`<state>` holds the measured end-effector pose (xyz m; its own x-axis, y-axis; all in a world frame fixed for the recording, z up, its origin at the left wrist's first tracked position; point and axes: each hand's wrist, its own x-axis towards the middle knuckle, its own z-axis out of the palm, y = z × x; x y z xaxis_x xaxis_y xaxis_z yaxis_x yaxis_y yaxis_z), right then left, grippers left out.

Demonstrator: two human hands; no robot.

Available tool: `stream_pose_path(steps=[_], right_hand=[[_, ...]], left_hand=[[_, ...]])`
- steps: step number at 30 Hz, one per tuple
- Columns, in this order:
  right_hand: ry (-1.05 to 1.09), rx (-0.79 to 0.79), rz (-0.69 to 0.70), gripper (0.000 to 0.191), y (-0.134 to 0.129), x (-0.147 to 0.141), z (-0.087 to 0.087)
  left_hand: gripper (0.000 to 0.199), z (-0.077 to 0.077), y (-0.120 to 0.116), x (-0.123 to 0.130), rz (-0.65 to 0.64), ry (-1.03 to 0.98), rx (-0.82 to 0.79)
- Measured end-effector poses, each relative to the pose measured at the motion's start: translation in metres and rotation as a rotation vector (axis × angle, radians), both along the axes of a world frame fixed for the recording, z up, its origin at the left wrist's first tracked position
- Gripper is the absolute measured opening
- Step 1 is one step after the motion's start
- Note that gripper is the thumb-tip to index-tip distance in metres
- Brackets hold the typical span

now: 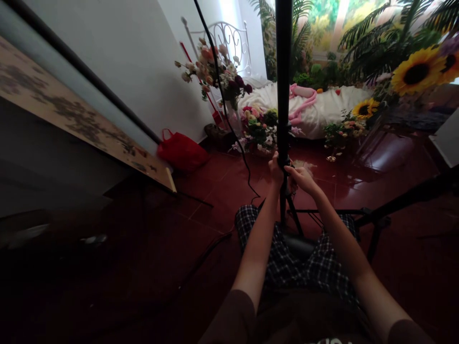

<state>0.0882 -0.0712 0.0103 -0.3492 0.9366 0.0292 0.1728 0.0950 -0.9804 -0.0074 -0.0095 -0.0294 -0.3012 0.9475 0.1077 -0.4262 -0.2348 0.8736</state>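
One black pole (283, 71), upright, grasped two-handed, a little off the middle of the view toward 3 o'clock. Clenches the left grip (275, 169) around the black pole from the 9 o'clock side. Reaches in from the 3 o'clock side with the right grip (301, 177), closed on a dark fitting (284, 163) of the pole; cannot tell the exact shape of this fitting, partly covered by both grips.

Around this meeting point, by the clock: at 12, the upper length of the pole, running out past the top edge; at 6, thin black legs (296, 217) near checked trousers (283, 265). Toward 3 to 4 o'clock, a thick black bar (405, 197), slanting up to the right edge. From 11 round to 8, a black cable (225, 107), hanging down to the dark red floor (218, 188). At 9, on the floor by the wall, a red bag (183, 152); farther out, between 9 and 10, a slanting painted panel (89, 119).

At 11, pale and peach flowers (210, 57) before a white metal headboard (233, 40). Between 1 and 2, a bed (339, 114) with white covers, plus a pink soft item (304, 95) on top. At 2, large sunflowers (416, 74).
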Motion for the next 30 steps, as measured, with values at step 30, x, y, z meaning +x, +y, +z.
stream_pose_path(steps=[30], right_hand=[[-0.016, 0.009, -0.001, 0.068, -0.003, 0.007, 0.001]], left_hand=[[0.065, -0.010, 0.011, -0.003, -0.012, 0.106, 0.084]])
